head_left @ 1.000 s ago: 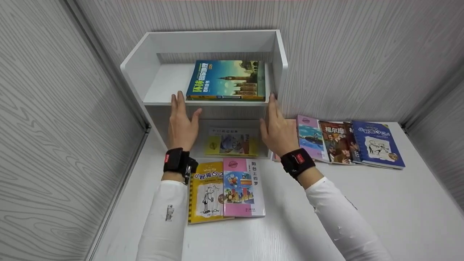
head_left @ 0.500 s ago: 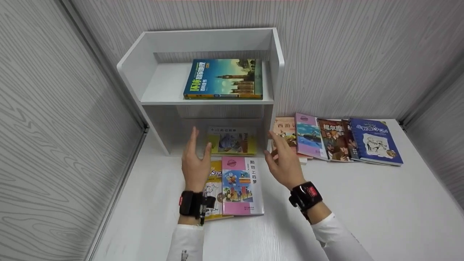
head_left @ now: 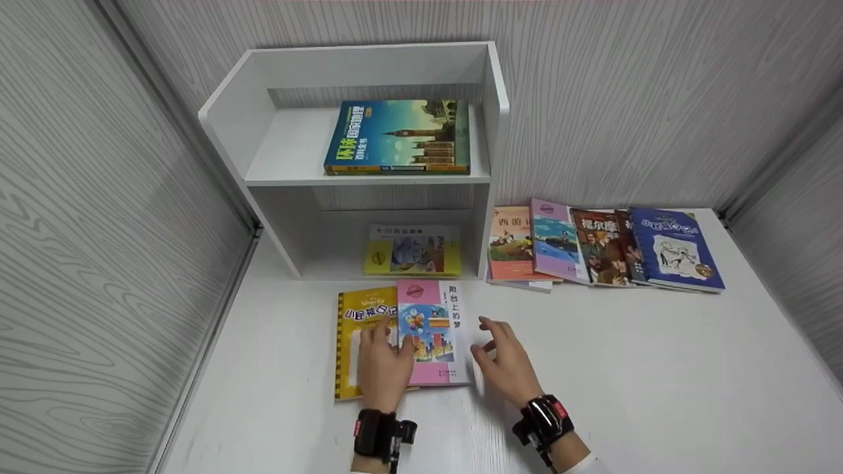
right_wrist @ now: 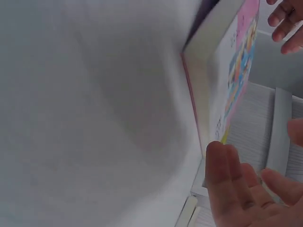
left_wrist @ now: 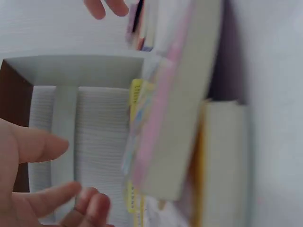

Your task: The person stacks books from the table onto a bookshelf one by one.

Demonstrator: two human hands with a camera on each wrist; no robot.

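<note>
My left hand is over the yellow comic book and the left edge of the pink-and-white book, fingers loosely bent and holding nothing. To the right of that pink book, my right hand hovers close to its edge with fingers relaxed. The pink book overlaps the yellow one on the table. In the right wrist view, the fingertips are near the corner of the pink book. In the left wrist view, the page edges of the pink book stand beside the spread fingers.
A white two-tier shelf stands behind. A blue-green geography book lies on its upper board, and a yellow-and-white book in the lower compartment. Several more books, including a blue one, overlap in a row right of the shelf.
Both hands have come away from the shelf's upper board and moved back toward the person, down to either side of the pink book. The books have stayed in place.
</note>
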